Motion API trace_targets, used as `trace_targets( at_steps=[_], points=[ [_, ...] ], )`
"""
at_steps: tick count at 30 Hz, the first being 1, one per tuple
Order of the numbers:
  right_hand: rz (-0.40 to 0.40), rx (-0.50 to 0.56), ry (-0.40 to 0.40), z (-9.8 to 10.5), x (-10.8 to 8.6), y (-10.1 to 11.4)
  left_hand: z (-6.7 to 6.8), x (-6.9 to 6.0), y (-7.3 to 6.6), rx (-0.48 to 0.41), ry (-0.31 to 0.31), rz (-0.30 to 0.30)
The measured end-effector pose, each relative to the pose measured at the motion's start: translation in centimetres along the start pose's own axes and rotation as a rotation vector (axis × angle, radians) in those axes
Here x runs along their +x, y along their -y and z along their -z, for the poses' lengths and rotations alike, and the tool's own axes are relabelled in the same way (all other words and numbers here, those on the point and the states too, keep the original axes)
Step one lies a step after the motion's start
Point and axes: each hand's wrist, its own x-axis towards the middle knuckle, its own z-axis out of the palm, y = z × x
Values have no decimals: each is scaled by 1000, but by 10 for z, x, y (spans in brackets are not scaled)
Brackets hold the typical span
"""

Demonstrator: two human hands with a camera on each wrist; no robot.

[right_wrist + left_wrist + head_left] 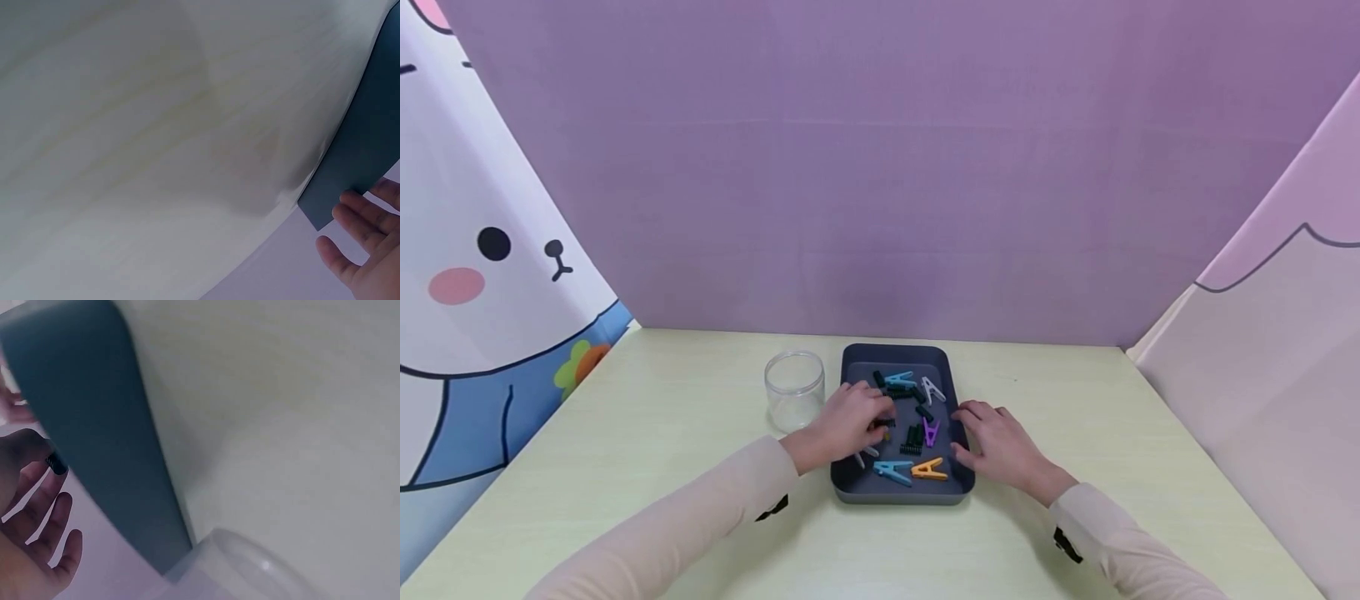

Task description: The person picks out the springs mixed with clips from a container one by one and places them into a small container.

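Note:
A dark grey tray [898, 498] holds small clothespins and several short, dark green ribbed pieces [913, 437]. My left hand [848, 421] reaches over the tray's left side; in the left wrist view its thumb and index finger pinch one small dark ribbed piece [56, 464]. At the right rim, my right hand [1000, 446] rests with loosely bent fingers; its fingertips [351, 199] touch the tray wall [350, 156] in the right wrist view. Among the clothespins are a purple one [931, 432], an orange one [928, 469], a white one [932, 390] and light blue ones [892, 472].
A clear, round, lidless jar [794, 379] stands on the table just left of the tray, close to my left forearm. The pale wooden table [715, 375] ends at a purple backdrop [880, 208]. Printed curtains hang at both sides.

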Motion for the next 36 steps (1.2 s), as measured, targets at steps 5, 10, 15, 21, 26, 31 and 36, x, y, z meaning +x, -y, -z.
trace_targets(
  at_steps=[5, 10, 15, 21, 26, 31, 36],
  points=[
    [5, 0, -6, 0, 0, -1, 12, 3, 7, -8, -26, 32],
    [6, 4, -14, 0, 0, -1, 26, 3, 17, -5, -80, 29],
    [3, 7, -27, -1, 0, -1, 37, 3, 27, -12, -84, 88],
    [-2, 12, -25, -1, -1, 0, 50, -1, 41, -18, -95, 144],
    [-11, 14, -13, 1, -1, 1, 59, -5, 54, -31, -158, 140],
    [-14, 15, -7, 2, 0, 1, 65, -10, 66, -48, -193, 164],
    [-10, 22, -13, 2, -1, 1, 68, -14, 78, -36, -202, 198]
  ],
)
